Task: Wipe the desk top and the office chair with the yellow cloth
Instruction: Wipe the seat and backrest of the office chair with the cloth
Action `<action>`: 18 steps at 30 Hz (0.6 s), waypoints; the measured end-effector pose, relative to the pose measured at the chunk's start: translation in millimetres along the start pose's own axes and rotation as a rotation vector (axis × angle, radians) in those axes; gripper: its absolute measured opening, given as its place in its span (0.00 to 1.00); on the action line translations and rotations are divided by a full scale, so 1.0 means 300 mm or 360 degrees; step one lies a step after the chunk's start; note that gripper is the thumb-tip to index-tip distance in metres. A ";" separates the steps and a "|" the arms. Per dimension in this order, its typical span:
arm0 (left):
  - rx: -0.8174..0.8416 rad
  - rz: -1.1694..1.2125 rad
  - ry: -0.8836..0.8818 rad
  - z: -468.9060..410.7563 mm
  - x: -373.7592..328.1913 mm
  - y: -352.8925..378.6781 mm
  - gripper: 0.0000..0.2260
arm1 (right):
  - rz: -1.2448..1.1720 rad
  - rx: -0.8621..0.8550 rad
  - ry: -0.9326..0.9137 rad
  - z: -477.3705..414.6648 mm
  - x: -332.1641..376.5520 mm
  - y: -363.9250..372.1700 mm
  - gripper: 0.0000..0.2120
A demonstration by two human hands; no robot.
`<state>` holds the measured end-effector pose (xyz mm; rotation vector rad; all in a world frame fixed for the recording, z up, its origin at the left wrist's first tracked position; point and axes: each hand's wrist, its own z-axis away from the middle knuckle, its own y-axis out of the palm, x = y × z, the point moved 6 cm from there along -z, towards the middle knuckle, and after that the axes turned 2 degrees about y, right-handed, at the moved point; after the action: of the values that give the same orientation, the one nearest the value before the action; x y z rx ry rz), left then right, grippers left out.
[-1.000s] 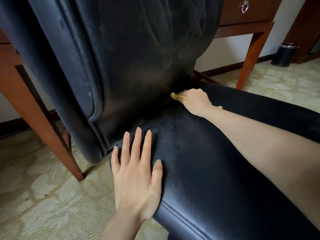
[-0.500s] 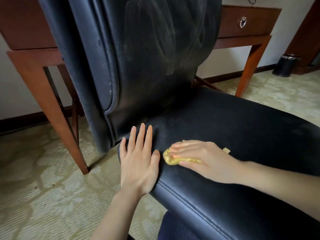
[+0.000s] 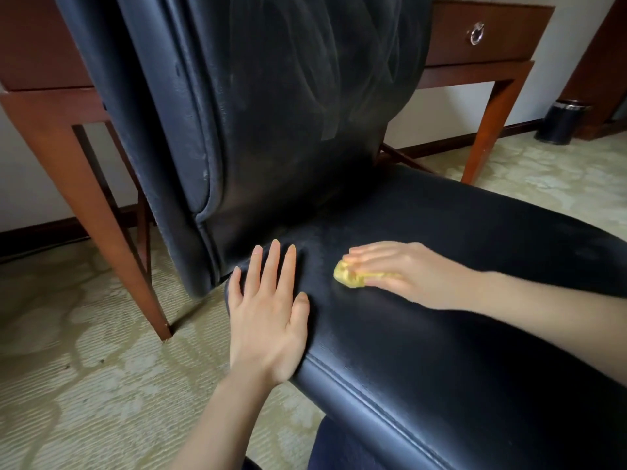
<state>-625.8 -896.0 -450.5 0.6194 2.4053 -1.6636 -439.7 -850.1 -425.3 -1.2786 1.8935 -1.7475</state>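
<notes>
The black leather office chair [image 3: 441,334] fills the view, its seat in front of me and its backrest [image 3: 288,113] rising behind. My right hand [image 3: 407,273] lies on the seat's left part. It presses a bunched yellow cloth [image 3: 349,276] onto the leather, the cloth held between its long fingers and thumb. Only the cloth's left end shows. My left hand [image 3: 268,310] rests flat on the seat's left front corner, fingers straight and spread, holding nothing. The wooden desk [image 3: 475,69] stands behind the chair, and its top is out of view.
A desk drawer with a ring pull [image 3: 476,33] is at the upper right. Desk legs [image 3: 101,215] stand left of the chair and another [image 3: 488,130] stands right of it. A dark bin [image 3: 559,122] sits on the patterned carpet [image 3: 84,368] by the wall.
My right hand has swept the cloth from the crease under the backrest forward and left across the seat, ending near my left hand. My left hand has stayed flat on the seat corner.
</notes>
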 end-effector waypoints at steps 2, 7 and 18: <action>-0.0028 0.0020 0.0006 -0.003 0.005 0.005 0.32 | 0.0050 -0.0025 0.0178 -0.090 -0.064 -0.018 0.16; -0.0093 0.0053 0.0047 -0.007 0.016 0.020 0.29 | -0.0022 -0.0105 0.0576 -0.272 -0.208 -0.027 0.19; -0.0220 0.0234 0.0051 -0.009 0.028 0.024 0.30 | 0.0135 -0.0096 0.0886 -0.444 -0.222 0.052 0.24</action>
<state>-630.0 -889.2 -458.5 0.7845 2.4063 -1.4266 -501.5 -713.9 -431.4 -0.7556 2.2543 -2.1743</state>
